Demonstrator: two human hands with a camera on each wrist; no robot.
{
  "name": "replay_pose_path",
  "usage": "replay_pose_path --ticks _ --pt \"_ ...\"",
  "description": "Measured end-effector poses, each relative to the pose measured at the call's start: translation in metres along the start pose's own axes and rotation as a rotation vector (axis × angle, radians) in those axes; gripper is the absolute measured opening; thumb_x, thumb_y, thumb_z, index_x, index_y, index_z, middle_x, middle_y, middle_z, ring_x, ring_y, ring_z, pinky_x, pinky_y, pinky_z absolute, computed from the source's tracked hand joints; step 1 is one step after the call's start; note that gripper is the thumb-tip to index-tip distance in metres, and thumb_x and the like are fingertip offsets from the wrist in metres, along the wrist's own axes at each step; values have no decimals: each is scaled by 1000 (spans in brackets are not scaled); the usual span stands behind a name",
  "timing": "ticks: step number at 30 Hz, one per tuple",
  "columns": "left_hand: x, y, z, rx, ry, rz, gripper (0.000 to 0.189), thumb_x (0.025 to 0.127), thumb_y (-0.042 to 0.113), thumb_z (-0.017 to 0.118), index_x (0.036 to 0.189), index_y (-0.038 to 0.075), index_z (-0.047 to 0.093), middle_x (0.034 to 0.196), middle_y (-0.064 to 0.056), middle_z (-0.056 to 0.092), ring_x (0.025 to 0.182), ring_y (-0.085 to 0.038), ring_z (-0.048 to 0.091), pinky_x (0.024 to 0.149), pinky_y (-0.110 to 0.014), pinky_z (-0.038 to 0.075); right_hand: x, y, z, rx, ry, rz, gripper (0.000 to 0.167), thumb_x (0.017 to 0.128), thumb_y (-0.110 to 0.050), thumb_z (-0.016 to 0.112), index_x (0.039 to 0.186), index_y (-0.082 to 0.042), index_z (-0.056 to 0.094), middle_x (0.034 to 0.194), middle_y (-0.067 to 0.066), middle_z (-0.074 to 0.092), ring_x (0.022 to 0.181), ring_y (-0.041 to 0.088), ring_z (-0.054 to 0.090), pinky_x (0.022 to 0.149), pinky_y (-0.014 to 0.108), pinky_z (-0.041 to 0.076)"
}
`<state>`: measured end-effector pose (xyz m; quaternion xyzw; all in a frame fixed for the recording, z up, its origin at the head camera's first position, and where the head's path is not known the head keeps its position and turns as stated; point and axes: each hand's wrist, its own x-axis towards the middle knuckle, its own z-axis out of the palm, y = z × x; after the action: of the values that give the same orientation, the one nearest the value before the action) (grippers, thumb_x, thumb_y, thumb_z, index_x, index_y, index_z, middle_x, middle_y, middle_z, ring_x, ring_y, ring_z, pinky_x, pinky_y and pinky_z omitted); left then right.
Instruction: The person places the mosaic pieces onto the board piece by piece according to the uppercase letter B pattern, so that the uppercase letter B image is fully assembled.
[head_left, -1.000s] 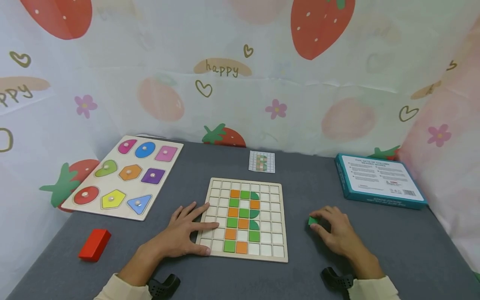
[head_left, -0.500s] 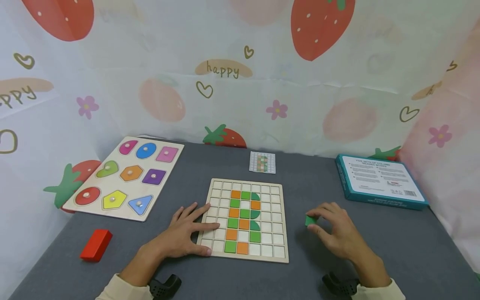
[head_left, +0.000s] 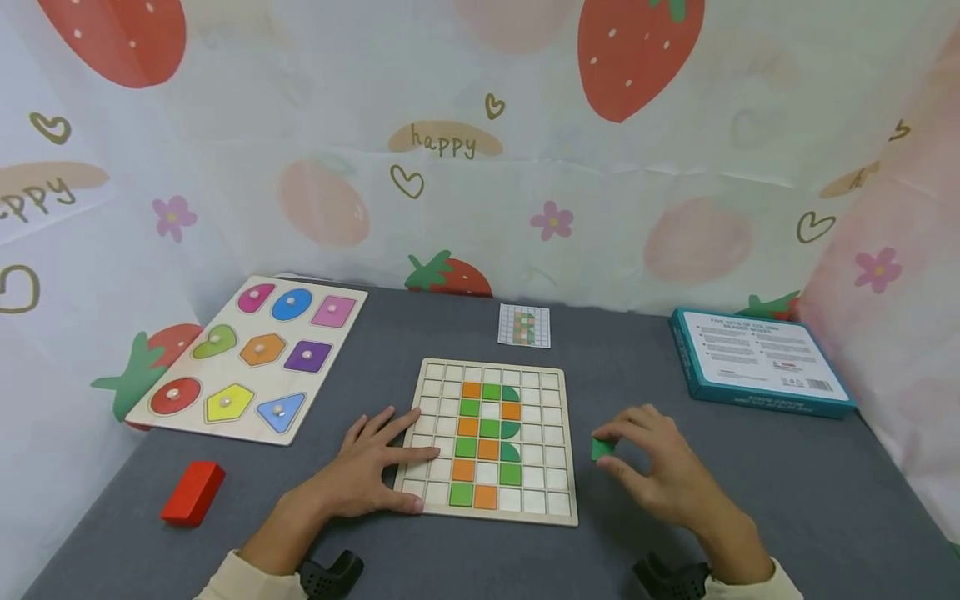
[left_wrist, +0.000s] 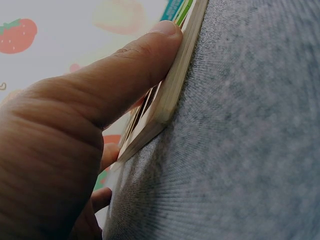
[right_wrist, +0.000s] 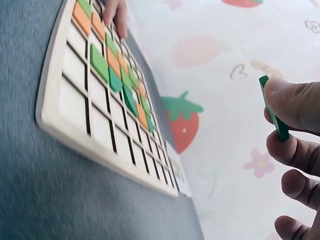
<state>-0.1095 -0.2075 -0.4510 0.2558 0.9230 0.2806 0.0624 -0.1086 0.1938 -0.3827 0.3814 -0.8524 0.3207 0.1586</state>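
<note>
A wooden grid board (head_left: 566,442) lies mid-table, its middle columns filled with orange, light green and dark green tiles, the dark ones with a rounded side. My left hand (head_left: 365,467) rests on the board's left edge with fingers spread; in the left wrist view its thumb (left_wrist: 145,55) lies over the frame. Right of the board, my right hand (head_left: 660,467) pinches a dark green tile (head_left: 602,449) between thumb and fingers, above the table. The right wrist view shows that thin tile (right_wrist: 272,107) edge-on; its full outline is partly hidden by the fingers.
A small pattern card (head_left: 524,325) lies behind the board. At the left are a knobbed shape puzzle (head_left: 247,375) and a red block (head_left: 192,493). A teal box (head_left: 761,362) sits at the back right, near the strawberry-print backdrop.
My right hand has lifted the dark green tile from the table and carried it left, closer to the board. The left hand stays in place on the board.
</note>
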Motion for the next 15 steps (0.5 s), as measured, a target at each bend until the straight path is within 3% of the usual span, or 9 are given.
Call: replay_pose_path --ticks 10,15 --pt "0 0 -1 -11 8 12 71 73 64 73 133 29 61 156 -9 26 141 -43 10 105 -64 -1 5 -14 11 22 2 -47 37 77 -5 80 108 -20 68 98 -13 58 87 13 48 75 40 33" --pt "-1 0 -1 -4 7 4 71 72 64 73 133 29 62 156 -10 26 141 -44 10 105 -65 0 8 -20 24 54 -24 -31 35 77 -8 81 107 -20 68 98 -14 57 88 13 49 75 40 31"
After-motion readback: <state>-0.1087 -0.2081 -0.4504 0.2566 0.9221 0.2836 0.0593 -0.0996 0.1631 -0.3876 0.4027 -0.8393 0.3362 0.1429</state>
